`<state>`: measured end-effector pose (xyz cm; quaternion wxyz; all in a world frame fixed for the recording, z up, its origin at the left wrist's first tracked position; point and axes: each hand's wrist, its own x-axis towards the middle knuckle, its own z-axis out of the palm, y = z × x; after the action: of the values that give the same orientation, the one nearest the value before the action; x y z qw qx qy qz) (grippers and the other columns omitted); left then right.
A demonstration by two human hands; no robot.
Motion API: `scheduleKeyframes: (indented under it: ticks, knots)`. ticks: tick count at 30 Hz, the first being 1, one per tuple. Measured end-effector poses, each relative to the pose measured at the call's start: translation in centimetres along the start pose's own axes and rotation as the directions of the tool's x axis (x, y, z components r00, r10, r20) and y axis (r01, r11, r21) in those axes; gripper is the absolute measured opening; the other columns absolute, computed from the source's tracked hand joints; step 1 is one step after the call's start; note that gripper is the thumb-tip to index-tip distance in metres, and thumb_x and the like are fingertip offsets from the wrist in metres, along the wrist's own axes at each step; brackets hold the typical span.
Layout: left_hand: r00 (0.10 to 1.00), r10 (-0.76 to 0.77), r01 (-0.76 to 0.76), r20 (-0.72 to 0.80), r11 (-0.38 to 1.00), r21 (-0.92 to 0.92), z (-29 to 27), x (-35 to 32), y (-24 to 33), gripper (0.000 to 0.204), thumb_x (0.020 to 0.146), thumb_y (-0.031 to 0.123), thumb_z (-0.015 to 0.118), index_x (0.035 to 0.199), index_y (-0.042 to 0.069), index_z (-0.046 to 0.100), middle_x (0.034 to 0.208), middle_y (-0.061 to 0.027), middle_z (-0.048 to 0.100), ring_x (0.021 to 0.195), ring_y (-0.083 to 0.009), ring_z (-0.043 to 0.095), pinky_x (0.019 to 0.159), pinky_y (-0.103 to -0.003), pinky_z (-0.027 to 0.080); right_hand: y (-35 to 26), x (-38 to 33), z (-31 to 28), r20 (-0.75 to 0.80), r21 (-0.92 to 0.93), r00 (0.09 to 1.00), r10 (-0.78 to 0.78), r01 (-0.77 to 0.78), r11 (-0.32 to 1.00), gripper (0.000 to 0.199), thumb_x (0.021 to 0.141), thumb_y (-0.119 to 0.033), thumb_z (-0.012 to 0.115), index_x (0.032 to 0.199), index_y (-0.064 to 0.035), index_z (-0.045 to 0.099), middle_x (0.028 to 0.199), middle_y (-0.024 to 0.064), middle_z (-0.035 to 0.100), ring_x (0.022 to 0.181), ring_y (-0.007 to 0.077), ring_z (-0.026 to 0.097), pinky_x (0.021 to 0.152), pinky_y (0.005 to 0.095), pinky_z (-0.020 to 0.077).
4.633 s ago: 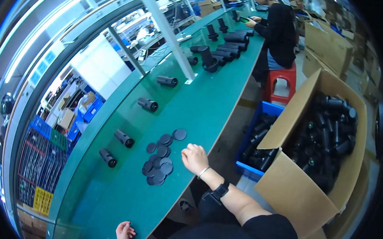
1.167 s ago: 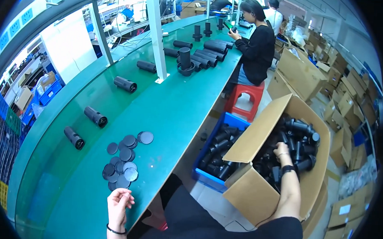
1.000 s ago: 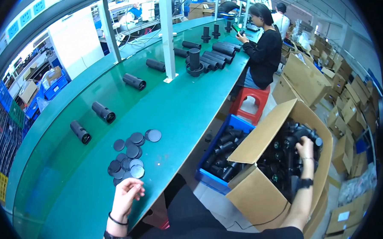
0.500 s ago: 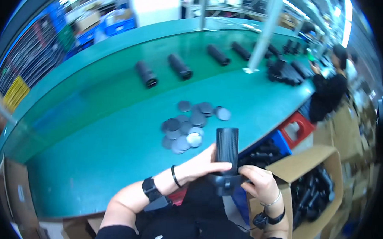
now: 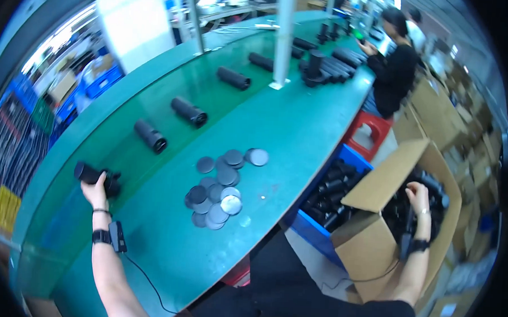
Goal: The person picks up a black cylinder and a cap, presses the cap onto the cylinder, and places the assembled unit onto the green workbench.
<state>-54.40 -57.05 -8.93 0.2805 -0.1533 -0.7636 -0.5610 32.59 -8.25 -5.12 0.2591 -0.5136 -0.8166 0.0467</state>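
At the far left, my left hand (image 5: 95,191) is closed around a ribbed black cylinder (image 5: 88,173) with a wider, darker end, lying tilted on the green strip along the bench. My right hand (image 5: 418,196) hangs over an open cardboard box (image 5: 369,245) on the right, its fingers loosely bent and nothing visible in them. Beneath it, the box holds many black plastic parts (image 5: 396,213). Between my hands, a loose cluster of round dark grey discs (image 5: 214,193) lies on the green bench, one of them shinier (image 5: 231,204).
Several black cylinders (image 5: 189,112) lie spaced along the green strip. A white post (image 5: 283,41) rises from the bench (image 5: 165,234). Beside the box stands a blue crate (image 5: 313,232) of black parts, with a red stool (image 5: 368,135) beyond. A co-worker (image 5: 397,65) is at the far right.
My left hand has carried the cylinder from in front of my body to the far left strip. My right hand has let go of it and moved over the cardboard box. The view has shifted right.
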Motion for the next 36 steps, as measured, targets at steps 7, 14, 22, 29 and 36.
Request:
scheduleKeyframes:
  ticks: [7, 14, 22, 29, 36]
  knots:
    - [0.983, -0.179, 0.142, 0.028, 0.856, 0.497, 0.0, 0.4, -0.3, 0.078, 0.066, 0.056, 0.083, 0.111, -0.004, 0.065, 0.111, -0.0187, 0.069, 0.098, -0.032, 0.066, 0.09, -0.045, 0.051, 9.9, -3.6, 1.2, 0.548, -0.347, 0.762, 0.345, -0.168, 0.923, 0.03, 0.074, -0.021, 0.079, 0.098, -0.0049, 0.073, 0.093, 0.015, 0.072, 0.088, 0.0301, 0.069, 0.078, 0.0384, 0.0541]
    - [0.976, 0.093, 0.021, -0.199, 0.863, 0.505, -0.7, -3.2, 5.6, 0.085, 0.08, 0.057, 0.071, 0.142, 0.009, 0.038, 0.13, -0.0293, 0.045, 0.12, -0.0446, 0.041, 0.099, -0.052, 0.037, 9.5, -2.8, 8.3, 0.683, -0.292, 0.618, 0.389, -0.256, 0.921, 0.057, 0.076, -0.024, 0.079, 0.126, -0.0051, 0.061, 0.118, 0.0167, 0.066, 0.108, 0.0307, 0.064, 0.091, 0.0377, 0.051]
    - [0.91, 0.126, -0.168, 0.394, 0.983, 0.074, -0.6, -12.0, 15.4, 0.044, 0.09, 0.005, 0.063, 0.132, 0.003, 0.048, 0.132, -0.0118, 0.041, 0.118, -0.0236, 0.049, 0.097, -0.036, 0.046, 12.8, -3.9, 13.6, 0.732, -0.215, 0.611, 0.301, -0.212, 0.953, 0.043, 0.067, -0.03, 0.085, 0.095, -0.0012, 0.069, 0.088, 0.0131, 0.071, 0.079, 0.0279, 0.068, 0.069, 0.0379, 0.0554]
    - [0.793, 0.135, 0.008, 0.594, 0.973, -0.231, 2.4, -17.0, 23.9, 0.034, 0.088, 0.005, 0.063, 0.122, 0.007, 0.055, 0.115, -0.006, 0.055, 0.11, -0.0168, 0.052, 0.091, -0.03, 0.045, 3.9, -1.5, -3.1, 0.41, 0.011, 0.871, 0.27, -0.3, 0.954, 0.025, 0.067, -0.012, 0.077, 0.078, 0.001, 0.06, 0.065, 0.0062, 0.06, 0.062, 0.0165, 0.062, 0.056, 0.0314, 0.0511]
    - [0.147, 0.205, 0.545, 0.968, 0.8, -0.252, 6.8, -23.0, 32.2, 0.021, 0.094, 0.014, 0.062, 0.112, 0.003, 0.061, 0.102, -0.0048, 0.065, 0.089, -0.013, 0.064, 0.074, -0.025, 0.051, -15.9, -3.6, -14.5, 0.033, -0.223, 0.956, -0.291, 0.291, 0.93, 0.037, 0.064, -0.002, 0.071, 0.099, 0.0032, 0.061, 0.091, 0.0196, 0.062, 0.088, 0.0386, 0.061, 0.081, 0.0423, 0.0505]
